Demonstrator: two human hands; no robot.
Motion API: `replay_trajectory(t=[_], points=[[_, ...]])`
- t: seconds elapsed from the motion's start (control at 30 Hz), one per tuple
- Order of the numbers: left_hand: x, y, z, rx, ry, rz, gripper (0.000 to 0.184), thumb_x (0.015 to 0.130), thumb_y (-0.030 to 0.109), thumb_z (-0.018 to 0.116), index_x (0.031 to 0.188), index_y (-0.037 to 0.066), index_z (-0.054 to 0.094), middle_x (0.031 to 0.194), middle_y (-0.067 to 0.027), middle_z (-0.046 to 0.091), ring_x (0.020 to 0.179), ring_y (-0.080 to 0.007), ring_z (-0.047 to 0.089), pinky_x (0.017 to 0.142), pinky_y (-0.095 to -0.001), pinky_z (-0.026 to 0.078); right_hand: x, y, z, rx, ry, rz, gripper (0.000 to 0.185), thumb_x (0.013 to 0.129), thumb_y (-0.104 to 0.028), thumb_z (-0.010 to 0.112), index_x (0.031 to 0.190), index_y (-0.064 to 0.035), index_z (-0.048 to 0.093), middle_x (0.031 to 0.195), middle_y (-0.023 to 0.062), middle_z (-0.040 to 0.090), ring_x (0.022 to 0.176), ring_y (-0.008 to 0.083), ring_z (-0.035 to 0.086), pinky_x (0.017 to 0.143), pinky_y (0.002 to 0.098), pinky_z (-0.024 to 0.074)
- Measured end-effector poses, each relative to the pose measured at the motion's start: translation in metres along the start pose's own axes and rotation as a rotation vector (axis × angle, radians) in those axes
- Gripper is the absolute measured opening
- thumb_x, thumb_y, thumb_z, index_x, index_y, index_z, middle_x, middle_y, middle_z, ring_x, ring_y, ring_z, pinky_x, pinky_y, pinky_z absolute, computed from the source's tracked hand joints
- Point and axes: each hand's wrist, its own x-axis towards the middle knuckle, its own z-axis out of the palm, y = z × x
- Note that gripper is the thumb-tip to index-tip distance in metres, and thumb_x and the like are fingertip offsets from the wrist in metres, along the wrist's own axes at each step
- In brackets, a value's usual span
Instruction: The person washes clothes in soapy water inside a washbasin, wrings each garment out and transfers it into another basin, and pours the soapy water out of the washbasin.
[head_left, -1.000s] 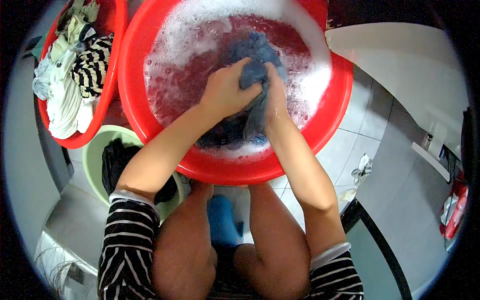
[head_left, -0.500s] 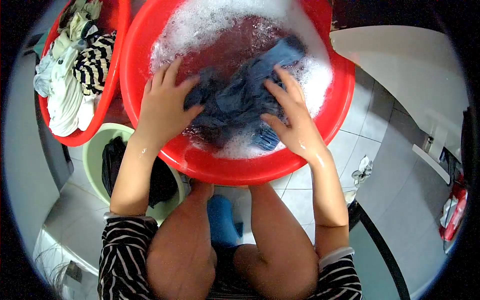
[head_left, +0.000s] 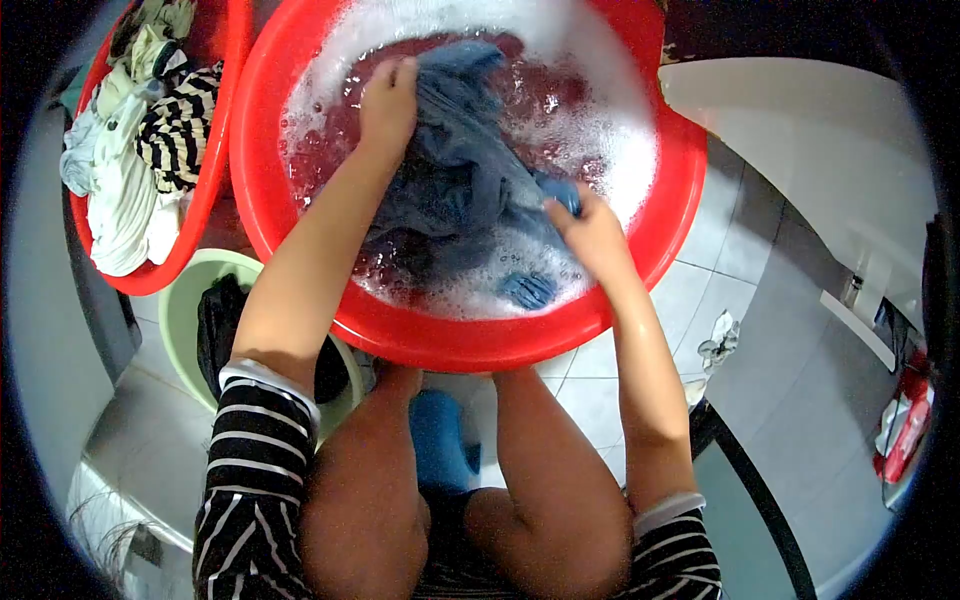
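A wet blue garment (head_left: 455, 150) lies spread in soapy water inside a large red basin (head_left: 470, 345). My left hand (head_left: 388, 108) is closed on its upper left edge, near the far side of the water. On the right, my right hand (head_left: 592, 235) pinches another part of the cloth between thumb and fingers, close to the basin's right wall. A ribbed blue piece (head_left: 527, 290) shows through the suds near the front rim. Part of the garment is under water, so its full shape is hidden.
At the upper left, a second red basin (head_left: 240, 60) holds white clothes (head_left: 125, 220) and a striped cloth (head_left: 180, 135). A pale green tub (head_left: 180, 330) with dark cloth stands below it. A white curved panel (head_left: 800, 130) is at right; a blue stool (head_left: 440, 440) is between my legs.
My left hand has moved up and right and closed on the garment. My right hand has closed on the cloth, slightly lower. The garment is now stretched toward the far side.
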Motion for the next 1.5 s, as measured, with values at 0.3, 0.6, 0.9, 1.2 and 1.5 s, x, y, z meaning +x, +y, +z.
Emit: replay_trajectory(t=[0.3,0.6,0.9,1.2,1.5], points=[[-0.031,0.008,0.000,0.665,-0.668,0.481,0.078,0.074,0.028,0.067,0.138,0.011,0.025,0.135,-0.0142,0.037,0.122,-0.0355,0.038,0.099,-0.0417,0.036,0.024,-0.042,0.032,-0.274,0.399,-0.500,0.067,0.075,-0.028,0.067,0.131,-0.0068,0.037,0.120,0.0226,0.049,0.111,0.0395,0.046,0.093,0.0441,0.0377],[-0.060,0.011,0.034,-0.121,-0.245,-0.027,0.051,0.076,0.026,0.069,0.119,0.007,0.049,0.113,-0.0178,0.057,0.104,-0.0271,0.054,0.089,-0.0355,0.044,0.120,-0.006,0.093,1.031,0.147,-0.063,0.047,0.080,-0.027,0.061,0.120,-0.0040,0.052,0.112,0.0168,0.057,0.096,0.0281,0.056,0.085,0.0372,0.0449],[-0.030,0.067,0.000,0.484,-0.161,0.195,0.043,0.084,0.042,0.056,0.108,0.006,0.060,0.101,-0.0219,0.062,0.096,-0.0344,0.059,0.084,-0.0379,0.045,0.022,-0.100,0.049,1.158,0.118,0.164,0.035,0.091,-0.031,0.046,0.092,-0.0004,0.061,0.078,0.0042,0.058,0.067,0.0139,0.051,0.066,0.0276,0.0431],[-0.047,0.023,0.004,0.283,-0.159,0.243,0.058,0.083,0.032,0.059,0.128,0.004,0.036,0.132,-0.0209,0.036,0.119,-0.0353,0.039,0.096,-0.0406,0.036,0.036,-0.031,0.015,-0.018,0.738,-0.366,0.035,0.085,-0.030,0.058,0.102,0.0010,0.055,0.091,0.0137,0.057,0.085,0.0252,0.052,0.080,0.0355,0.0415],[-0.034,-0.019,0.019,0.844,-0.177,0.046,0.071,0.072,0.046,0.063,0.133,0.019,0.037,0.130,-0.0158,0.042,0.121,-0.0334,0.040,0.097,-0.0472,0.035,0.067,-0.039,0.058,-0.354,0.424,0.085,0.055,0.079,-0.044,0.058,0.118,-0.0050,0.052,0.111,0.0188,0.054,0.105,0.0355,0.050,0.092,0.0408,0.0397]])
